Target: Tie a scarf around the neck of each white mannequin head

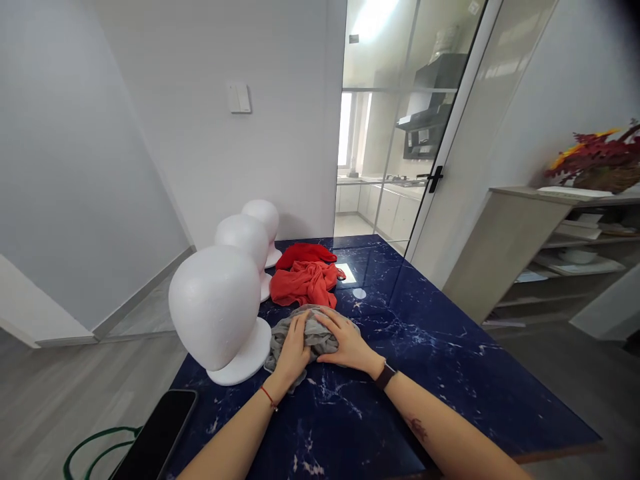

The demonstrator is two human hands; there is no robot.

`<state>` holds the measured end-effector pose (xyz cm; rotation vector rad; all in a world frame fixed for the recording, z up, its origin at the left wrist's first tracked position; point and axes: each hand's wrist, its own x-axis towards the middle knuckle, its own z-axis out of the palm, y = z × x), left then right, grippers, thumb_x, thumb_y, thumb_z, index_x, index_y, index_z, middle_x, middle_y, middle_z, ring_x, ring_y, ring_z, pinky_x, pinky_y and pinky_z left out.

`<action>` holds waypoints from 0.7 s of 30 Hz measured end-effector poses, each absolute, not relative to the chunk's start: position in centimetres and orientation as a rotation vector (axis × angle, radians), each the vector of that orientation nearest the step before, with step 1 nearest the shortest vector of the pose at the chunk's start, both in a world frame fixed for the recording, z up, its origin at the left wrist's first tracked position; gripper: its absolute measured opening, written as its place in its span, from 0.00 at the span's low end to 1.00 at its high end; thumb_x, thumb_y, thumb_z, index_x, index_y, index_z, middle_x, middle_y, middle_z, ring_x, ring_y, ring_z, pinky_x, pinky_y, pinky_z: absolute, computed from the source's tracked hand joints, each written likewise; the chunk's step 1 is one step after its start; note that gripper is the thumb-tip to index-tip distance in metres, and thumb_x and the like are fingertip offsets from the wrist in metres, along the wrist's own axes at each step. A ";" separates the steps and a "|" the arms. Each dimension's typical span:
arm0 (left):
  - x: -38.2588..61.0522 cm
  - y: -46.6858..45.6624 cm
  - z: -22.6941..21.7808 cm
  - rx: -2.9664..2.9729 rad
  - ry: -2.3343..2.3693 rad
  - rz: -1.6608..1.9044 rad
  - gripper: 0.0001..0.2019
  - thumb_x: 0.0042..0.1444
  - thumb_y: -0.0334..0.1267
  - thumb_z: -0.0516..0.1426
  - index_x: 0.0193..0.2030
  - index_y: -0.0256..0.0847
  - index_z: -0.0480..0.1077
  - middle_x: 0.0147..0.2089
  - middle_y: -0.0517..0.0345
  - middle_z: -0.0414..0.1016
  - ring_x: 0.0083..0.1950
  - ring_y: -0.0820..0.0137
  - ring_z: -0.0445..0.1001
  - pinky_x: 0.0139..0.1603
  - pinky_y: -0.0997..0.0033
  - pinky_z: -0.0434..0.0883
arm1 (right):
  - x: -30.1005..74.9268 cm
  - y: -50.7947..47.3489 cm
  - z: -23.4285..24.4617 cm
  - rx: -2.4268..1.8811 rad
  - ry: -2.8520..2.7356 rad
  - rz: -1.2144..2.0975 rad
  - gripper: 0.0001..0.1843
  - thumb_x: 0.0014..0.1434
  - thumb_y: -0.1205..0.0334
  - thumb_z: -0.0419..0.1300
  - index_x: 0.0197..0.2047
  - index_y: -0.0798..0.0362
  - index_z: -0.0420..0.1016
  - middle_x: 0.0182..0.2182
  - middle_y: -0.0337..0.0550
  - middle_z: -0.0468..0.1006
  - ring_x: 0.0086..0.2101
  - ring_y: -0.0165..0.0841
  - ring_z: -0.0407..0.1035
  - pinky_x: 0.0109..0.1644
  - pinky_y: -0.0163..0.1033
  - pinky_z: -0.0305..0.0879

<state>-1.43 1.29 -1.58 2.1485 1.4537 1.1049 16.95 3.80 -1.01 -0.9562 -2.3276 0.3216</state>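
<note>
My left hand [293, 350] and my right hand [347, 342] both rest on a crumpled grey cloth [315, 331] on the dark blue marble table [425, 373]. The fingers of both hands lie fairly flat and press on the cloth; whether they grip it I cannot make out. A red thread bracelet is on my left wrist, a dark watch on my right. Just left of the cloth stands a white foam head form [217, 310] on a round base. Behind the cloth lies a bunched red cloth [306, 279].
Two more white foam heads [245, 240] [263, 220] stand in a row behind the first. A black phone [157, 437] lies at the table's near left corner. A glass sliding door [430, 133] is beyond the table, a shelf unit [555, 247] at right.
</note>
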 end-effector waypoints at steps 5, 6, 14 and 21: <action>-1.5 0.3 -0.5 2.233 1.270 1.100 0.33 0.47 0.26 0.47 0.63 0.40 0.53 0.62 0.49 0.58 0.64 0.64 0.56 0.66 0.57 0.53 | 15.8 3.6 -2.0 -1.012 -2.356 0.328 0.41 0.48 0.54 0.64 0.63 0.51 0.55 0.54 0.50 0.69 0.52 0.41 0.66 0.55 0.48 0.60; -1.6 0.0 -0.3 2.250 1.281 1.127 0.31 0.49 0.27 0.47 0.62 0.41 0.55 0.61 0.49 0.59 0.63 0.63 0.57 0.65 0.56 0.54 | 15.8 3.5 -2.0 -0.999 -2.361 0.331 0.36 0.49 0.55 0.63 0.61 0.51 0.59 0.50 0.49 0.72 0.49 0.41 0.68 0.53 0.46 0.61; -2.9 -3.3 1.1 2.216 1.474 1.378 0.12 0.59 0.37 0.47 0.46 0.41 0.67 0.46 0.53 0.71 0.48 0.66 0.68 0.50 0.63 0.66 | 16.3 3.3 -1.6 -0.988 -2.448 0.392 0.19 0.47 0.55 0.64 0.42 0.52 0.73 0.39 0.44 0.77 0.41 0.38 0.70 0.47 0.41 0.62; -7.2 -8.3 -0.7 1.789 1.924 1.339 0.07 0.56 0.40 0.51 0.29 0.41 0.62 0.26 0.62 0.63 0.29 0.71 0.63 0.33 0.69 0.64 | 21.5 5.4 -0.5 -0.804 -2.341 1.185 0.23 0.41 0.57 0.67 0.43 0.53 0.76 0.40 0.42 0.78 0.42 0.40 0.70 0.50 0.43 0.64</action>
